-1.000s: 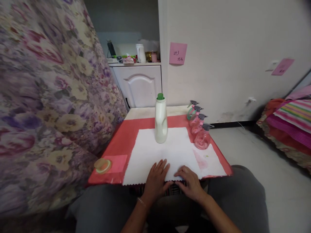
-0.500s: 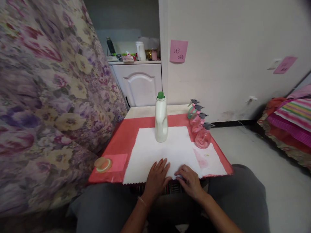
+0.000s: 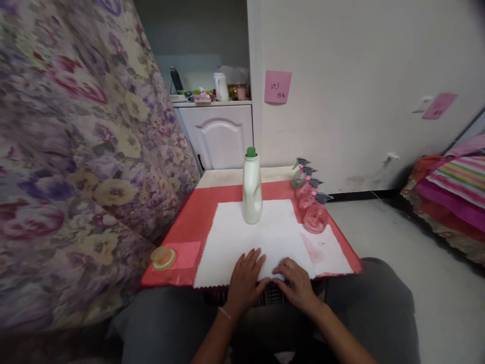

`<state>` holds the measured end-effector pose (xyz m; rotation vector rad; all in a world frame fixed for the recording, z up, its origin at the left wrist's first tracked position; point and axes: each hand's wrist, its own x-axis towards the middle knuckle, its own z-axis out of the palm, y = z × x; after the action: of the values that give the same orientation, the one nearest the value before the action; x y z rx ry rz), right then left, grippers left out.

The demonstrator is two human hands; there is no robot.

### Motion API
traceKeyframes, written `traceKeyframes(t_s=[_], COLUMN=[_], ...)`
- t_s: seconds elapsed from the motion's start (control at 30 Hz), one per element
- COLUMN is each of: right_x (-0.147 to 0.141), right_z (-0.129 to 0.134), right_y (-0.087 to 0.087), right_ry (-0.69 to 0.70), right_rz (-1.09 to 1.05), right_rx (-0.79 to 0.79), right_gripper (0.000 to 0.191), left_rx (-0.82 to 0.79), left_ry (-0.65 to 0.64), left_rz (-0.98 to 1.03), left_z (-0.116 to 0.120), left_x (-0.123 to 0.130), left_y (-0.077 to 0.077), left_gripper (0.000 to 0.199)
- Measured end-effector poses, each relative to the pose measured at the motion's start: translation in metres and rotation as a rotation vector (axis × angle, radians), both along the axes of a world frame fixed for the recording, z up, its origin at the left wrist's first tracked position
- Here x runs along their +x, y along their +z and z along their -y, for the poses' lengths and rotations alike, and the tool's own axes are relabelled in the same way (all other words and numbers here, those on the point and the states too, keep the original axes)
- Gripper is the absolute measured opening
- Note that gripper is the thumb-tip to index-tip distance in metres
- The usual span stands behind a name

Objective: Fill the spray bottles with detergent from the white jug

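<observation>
My left hand [image 3: 245, 278] lies flat near the front edge of a white cloth [image 3: 227, 227], its fingers stretched out. To its right, my right hand [image 3: 294, 279] rests on the same edge with fingers loosely curled, the thumb apart from them and nothing seen in it. The two thumb tips almost meet. Beyond both hands, a pale green detergent bottle [image 3: 252, 189] stands upright on the cloth, uncapped, with a green pouring spout [image 3: 251, 151] showing in its neck. Neither hand touches the bottle.
Several spray bottles [image 3: 316, 218] line the table's right side beside a stained white cloth [image 3: 333, 253]. On the left, a round lid-like object [image 3: 163, 258] overlaps a pink paper [image 3: 187, 254]. A red covering [image 3: 182, 222] lies underneath. A floral curtain [image 3: 94, 151] hangs left.
The view has tilted slightly, so the background sits a little lower. Both hands stay on the cloth in nearly the same pose, and the bottle stands where it was.
</observation>
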<state>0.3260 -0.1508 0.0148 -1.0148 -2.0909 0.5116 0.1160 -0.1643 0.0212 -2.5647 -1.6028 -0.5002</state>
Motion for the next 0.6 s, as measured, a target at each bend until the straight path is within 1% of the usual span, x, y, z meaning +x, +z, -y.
traceKeyframes(t_s=[0.17, 0.33, 0.6], right_x=[-0.0031, -0.0019, -0.0012], right_z=[-0.0006, 0.0006, 0.0026], right_y=[-0.0059, -0.0066, -0.0080], right_ry=[-0.024, -0.019, -0.005], right_rz=[0.010, 0.020, 0.028], right_rx=[0.003, -0.007, -0.020], right_gripper=[0.012, 0.012, 0.013], left_rx=[-0.006, -0.013, -0.038], left_ry=[0.016, 0.025, 0.013], left_rz=[-0.004, 0.010, 0.016], left_z=[-0.0001, 0.0008, 0.0034], left_x=[0.0021, 0.0024, 0.0018], left_y=[-0.0021, -0.0048, 0.0005], left_gripper=[0.055, 0.057, 0.058])
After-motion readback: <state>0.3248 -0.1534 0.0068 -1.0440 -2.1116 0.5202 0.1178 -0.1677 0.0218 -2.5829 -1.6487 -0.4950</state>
